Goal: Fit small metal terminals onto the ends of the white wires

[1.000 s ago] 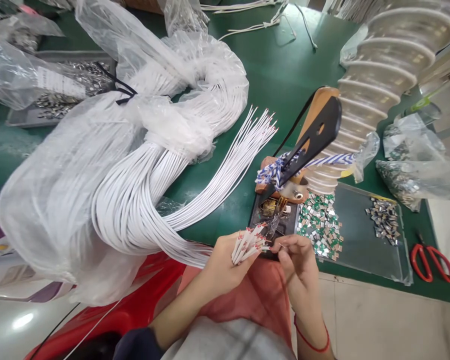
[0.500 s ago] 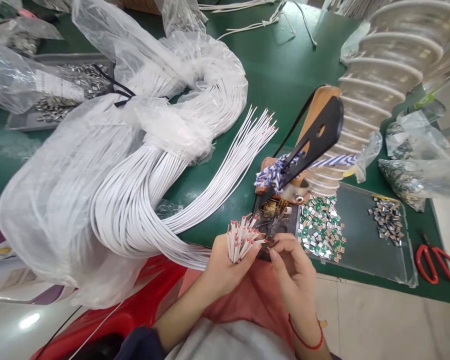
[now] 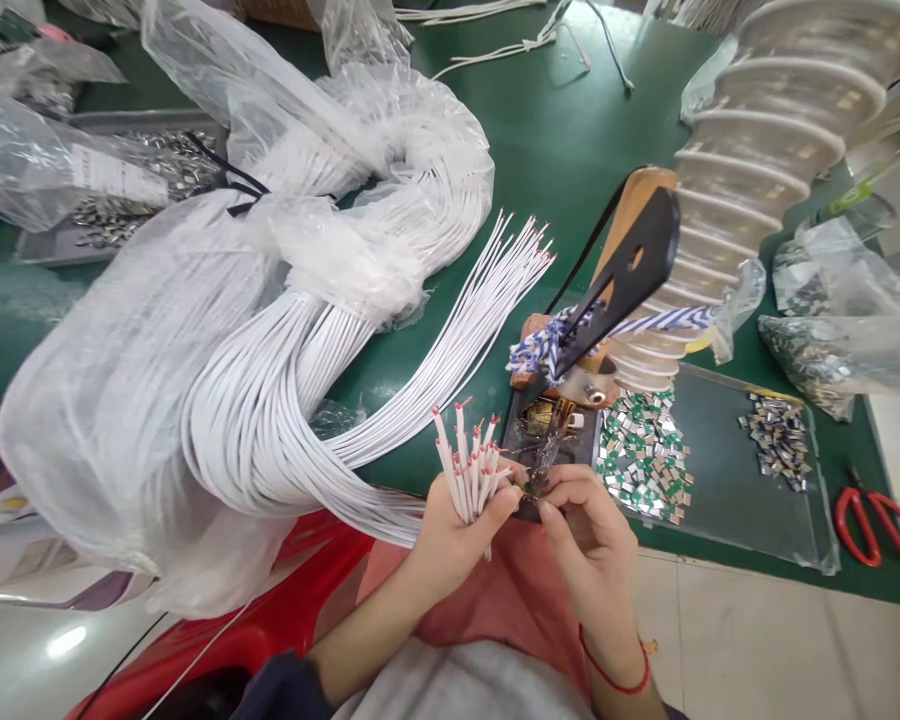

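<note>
My left hand [image 3: 450, 535] is wrapped round a bunch of white cables [image 3: 469, 470] whose red-tipped ends fan out above the thumb. To its right, my right hand [image 3: 589, 530] pinches with thumb and forefinger at something too small to make out, close to the left fingertips. Both hands meet at the front of a small soldering fixture [image 3: 547, 420] with a black lever [image 3: 622, 280] bound by blue-and-white cord. Small green-and-silver connector boards [image 3: 645, 455] lie on a tray just right of it.
A large plastic-wrapped cable bundle [image 3: 247, 400] covers the left side. A ribbed clear hose [image 3: 750, 170] rises behind the fixture. Metal shells [image 3: 778, 440] lie on the tray [image 3: 727, 510], with red-handled scissors [image 3: 874, 525] at the right edge.
The cable ends in my left hand have fanned out and shifted left. Its fingertips now reach closer to my right hand, which has barely moved.
</note>
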Demonstrator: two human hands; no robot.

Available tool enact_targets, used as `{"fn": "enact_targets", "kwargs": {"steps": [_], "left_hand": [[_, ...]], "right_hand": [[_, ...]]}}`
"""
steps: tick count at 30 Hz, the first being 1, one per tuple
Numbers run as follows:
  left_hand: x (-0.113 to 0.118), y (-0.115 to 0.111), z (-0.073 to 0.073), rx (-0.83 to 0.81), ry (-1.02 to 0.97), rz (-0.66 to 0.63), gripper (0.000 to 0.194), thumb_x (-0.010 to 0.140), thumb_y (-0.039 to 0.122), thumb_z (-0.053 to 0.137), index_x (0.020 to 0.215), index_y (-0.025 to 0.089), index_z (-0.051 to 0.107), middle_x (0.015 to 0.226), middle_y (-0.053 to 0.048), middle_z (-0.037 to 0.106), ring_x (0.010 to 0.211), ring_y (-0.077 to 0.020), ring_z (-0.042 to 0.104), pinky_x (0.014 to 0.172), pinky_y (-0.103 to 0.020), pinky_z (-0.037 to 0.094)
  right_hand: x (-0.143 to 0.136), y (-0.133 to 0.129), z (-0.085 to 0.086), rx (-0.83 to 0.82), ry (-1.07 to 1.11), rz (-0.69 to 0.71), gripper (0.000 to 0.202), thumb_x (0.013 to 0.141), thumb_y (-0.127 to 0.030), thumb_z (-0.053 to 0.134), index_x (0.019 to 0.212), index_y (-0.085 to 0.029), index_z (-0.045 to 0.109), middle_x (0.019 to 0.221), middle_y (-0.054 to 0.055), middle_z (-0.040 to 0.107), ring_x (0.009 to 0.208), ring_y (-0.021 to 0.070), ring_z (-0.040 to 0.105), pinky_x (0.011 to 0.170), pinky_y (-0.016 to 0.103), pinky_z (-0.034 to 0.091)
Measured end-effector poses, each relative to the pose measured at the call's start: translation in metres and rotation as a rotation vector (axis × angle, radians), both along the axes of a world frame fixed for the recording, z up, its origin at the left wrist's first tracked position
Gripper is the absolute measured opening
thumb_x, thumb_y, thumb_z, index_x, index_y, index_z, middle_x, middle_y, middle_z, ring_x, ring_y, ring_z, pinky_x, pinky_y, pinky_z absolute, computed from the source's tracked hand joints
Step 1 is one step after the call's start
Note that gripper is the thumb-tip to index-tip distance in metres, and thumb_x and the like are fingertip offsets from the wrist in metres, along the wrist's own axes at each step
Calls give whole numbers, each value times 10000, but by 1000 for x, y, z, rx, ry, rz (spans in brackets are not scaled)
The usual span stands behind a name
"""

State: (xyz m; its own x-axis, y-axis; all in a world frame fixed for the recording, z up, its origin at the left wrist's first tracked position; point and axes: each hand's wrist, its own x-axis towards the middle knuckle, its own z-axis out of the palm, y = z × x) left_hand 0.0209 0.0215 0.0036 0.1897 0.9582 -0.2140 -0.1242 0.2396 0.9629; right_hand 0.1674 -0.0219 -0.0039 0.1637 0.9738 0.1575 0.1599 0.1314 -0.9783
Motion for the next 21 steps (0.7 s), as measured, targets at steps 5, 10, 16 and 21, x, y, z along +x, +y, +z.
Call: {"fn": "enact_targets", "kwargs": {"steps": [5,10,16,21], "left_hand": [[0,-1,-2,-25,43,15,315,778,334,743,561,174,580,669,-45,657,641,-176,611,655,-292,551],[1,-1,0,-45,62,49,281,761,318,743,581,176,580,723,-53,685,634,-161,598,649,-279,543],[1,-1,2,-28,16,22,299,785,330,740,598,189,553,719,-44,672,695,-186,634,678,-286,552],[-2,-3,-3,-4,40,23,262,803,298,718,619,188,568,714,-38,669,681,-178,628,661,-279,541]], "right_hand": [[0,0,-1,-52,17,15,153,948,-106,611,880,-242,634,943,26,647,898,167,622,770,256,514],[-1,0,0,-48,5,0,158,947,-106,617,880,-248,639,942,14,655,881,153,628,754,237,505],[-2,0,0,-31,1,-15,157,941,-104,620,873,-244,640,930,20,648,866,163,613,745,252,502],[-2,-1,0,-49,-1,4,146,951,-119,618,893,-252,637,942,21,648,894,169,614,761,258,504]]}}
